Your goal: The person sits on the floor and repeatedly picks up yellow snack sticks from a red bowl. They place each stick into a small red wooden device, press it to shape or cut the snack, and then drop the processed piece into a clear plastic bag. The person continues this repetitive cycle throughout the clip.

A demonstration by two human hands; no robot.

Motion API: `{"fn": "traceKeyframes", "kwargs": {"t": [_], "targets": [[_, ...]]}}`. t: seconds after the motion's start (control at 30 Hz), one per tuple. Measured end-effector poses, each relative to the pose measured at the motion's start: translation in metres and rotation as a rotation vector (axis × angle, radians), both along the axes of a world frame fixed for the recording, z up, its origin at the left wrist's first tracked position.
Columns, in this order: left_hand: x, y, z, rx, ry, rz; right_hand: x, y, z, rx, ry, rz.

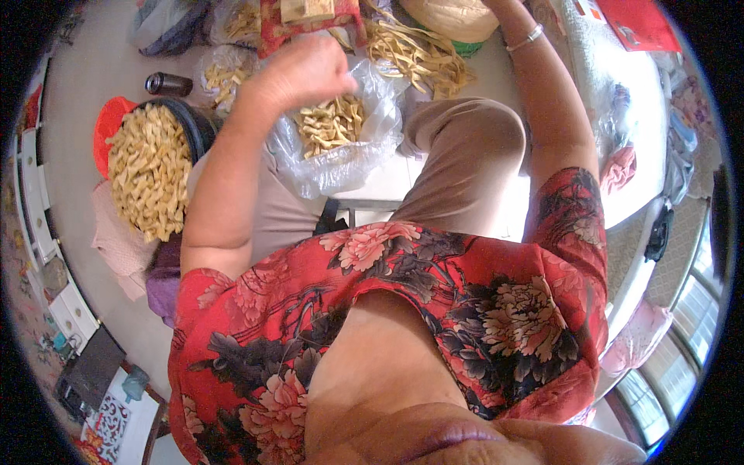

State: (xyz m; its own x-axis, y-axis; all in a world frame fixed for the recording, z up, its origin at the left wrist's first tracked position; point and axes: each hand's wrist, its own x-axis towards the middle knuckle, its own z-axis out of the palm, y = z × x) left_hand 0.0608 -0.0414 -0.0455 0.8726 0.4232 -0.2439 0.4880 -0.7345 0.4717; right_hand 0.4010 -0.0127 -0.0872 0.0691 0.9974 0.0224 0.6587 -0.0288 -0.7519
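Note:
My left hand (311, 70), blurred and with curled fingers, is above a clear plastic bag (343, 174) that lies spread between my legs. Short pale yellow-brown strips (331, 128), perhaps dried food, fill the middle of the bag. Whether the fingers hold anything is hidden. My right hand is out of view past the top edge; only the forearm and a wrist with a bracelet show, beside a large pale rounded item (450, 17). Long strips (412, 52) of similar colour lie in a tangle near it. A small wooden block (308, 9) rests on a red patterned surface (270, 29).
At the left, a dark container (200, 125) tilts beside a red one (107, 116), with a heap of short pieces (151, 168). A dark jar (168, 84) lies on the floor. Smaller bags of pieces (224, 78) stand near my left forearm. A pale-covered surface (628, 116) runs along the right.

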Motion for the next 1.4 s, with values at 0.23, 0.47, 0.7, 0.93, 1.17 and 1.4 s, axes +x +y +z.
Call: {"fn": "traceKeyframes", "kwargs": {"t": [0.23,0.47,0.7,0.93,1.17,1.4], "targets": [[0.031,-0.023,-0.007,-0.039,0.119,-0.056,0.02,-0.011,-0.167,-0.343,-0.352,-0.039],[0.039,-0.02,-0.033,-0.104,0.241,-0.073,-0.01,-0.005,-0.273,-0.588,-0.543,-0.214],[0.059,-0.022,-0.055,-0.191,0.237,-0.076,-0.062,0.017,-0.34,-0.606,-0.682,-0.316],[0.066,-0.023,-0.064,-0.222,0.299,-0.033,-0.006,0.018,-0.347,-0.43,-0.516,-0.29],[0.078,-0.029,-0.055,-0.175,0.359,-0.04,0.083,-0.086,-0.266,-0.461,-0.233,-0.555],[0.091,-0.036,-0.067,-0.118,0.281,-0.135,0.124,-0.263,-0.176,0.257,0.444,-1.213]]}}
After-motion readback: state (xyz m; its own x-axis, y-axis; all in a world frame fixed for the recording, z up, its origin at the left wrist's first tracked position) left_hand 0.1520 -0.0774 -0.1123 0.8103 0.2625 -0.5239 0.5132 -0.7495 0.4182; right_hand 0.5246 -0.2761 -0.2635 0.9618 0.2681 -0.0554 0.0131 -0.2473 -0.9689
